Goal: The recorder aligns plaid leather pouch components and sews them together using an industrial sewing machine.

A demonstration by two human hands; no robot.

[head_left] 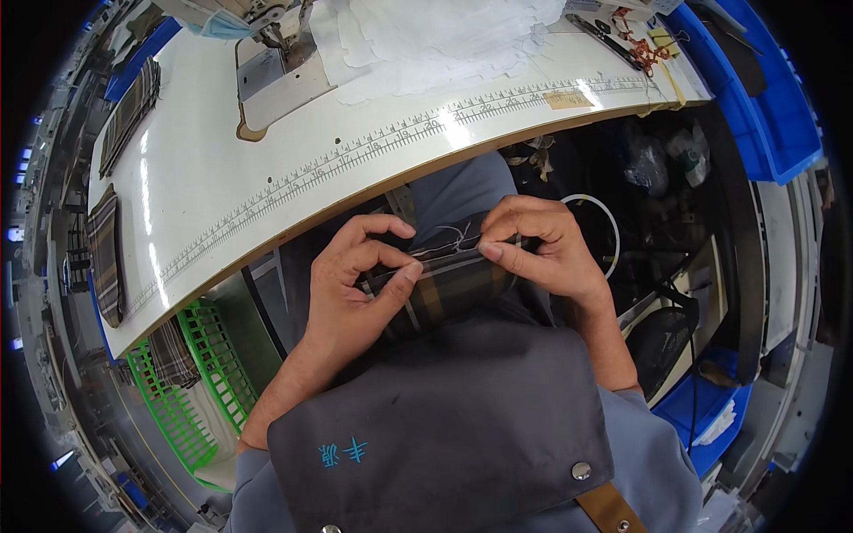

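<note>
A dark plaid fabric piece (449, 293) with brown and pale stripes lies over my lap, below the table's front edge. Loose pale threads (459, 238) stick up in a tangle from its upper edge. At the left part of that edge my left hand (360, 275) is closed, thumb against a finger on the cloth, its index finger raised apart. My right hand (538, 247) pinches the same edge farther right, close to the threads. Whether its fingertips also grip a thread is too small to tell.
A sewing machine (277, 40) and white cut pieces (426, 44) occupy the white table (204, 169), with a printed ruler along its front. Black-handled snips (604, 40) lie at right. Plaid pieces (105, 253) rest on the left edge. A green basket (182, 422) and blue bin (773, 115) flank the table.
</note>
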